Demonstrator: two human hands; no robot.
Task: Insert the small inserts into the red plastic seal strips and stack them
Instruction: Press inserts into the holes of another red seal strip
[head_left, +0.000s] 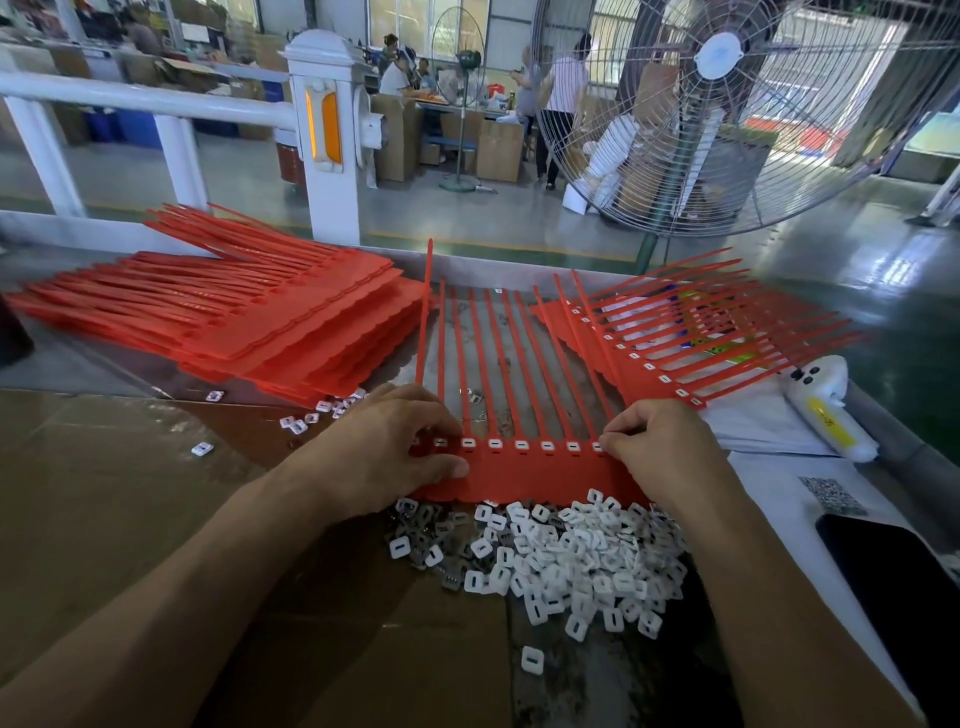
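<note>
White inserts (561, 551) heaped nearest; left hand (387, 447) and right hand (657, 441) each pinch opposite ends of red seal strip sheet (524, 467).

Big fan (722, 104) beyond white railing (156, 101)

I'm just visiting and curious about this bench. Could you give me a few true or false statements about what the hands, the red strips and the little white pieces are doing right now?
1. Both hands grip the same red seal strip sheet. True: left hand at its left end, right hand at its right.
2. The pile of white inserts lies beyond the sheet, by the railing. False: it lies on the near side, between the forearms.
3. The held sheet's visible slots already carry white inserts. True.
4. The stack of red strips on the left is blue. False: it is red.
</note>
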